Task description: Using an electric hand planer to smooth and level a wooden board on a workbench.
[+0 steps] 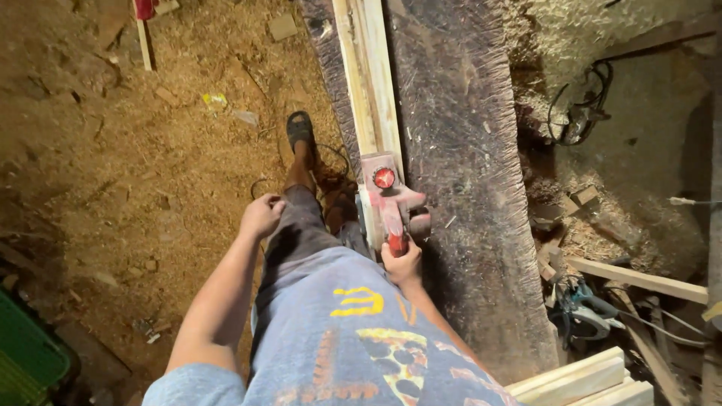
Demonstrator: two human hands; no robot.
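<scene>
My right hand [402, 265] is closed around the red handle of a red and grey electric hand planer [389, 201]; the fingers wrap the grip from below, the thumb side up toward the tool's body. The planer sits on top of a pale, narrow wooden plank [368, 83] that runs away from me along the left edge of a broad, dark, rough-sawn timber slab [466, 173]; the plank lies lengthwise on that slab, and the planer covers the near end of it, with a round red knob on the tool's front.

My left hand [261, 216] is curled into a loose fist, resting against my thigh at the dark trouser leg — it holds nothing that I can see. Beyond it my foot in a dark sandal [299, 128] stands on the sawdust-covered dirt floor [150, 173], with a thin black cable [331, 154] looping near the ankle; whether it joins the planer I cannot tell.

To the right of the slab lies a clutter of offcuts and shavings; a blue-green power tool [583, 308] sits low among them, well apart from my hands. A stack of pale squared timber lengths [583, 380] lies at the bottom right, just beside the slab's near end; a green plastic crate [26, 357] shows at the bottom left corner.
</scene>
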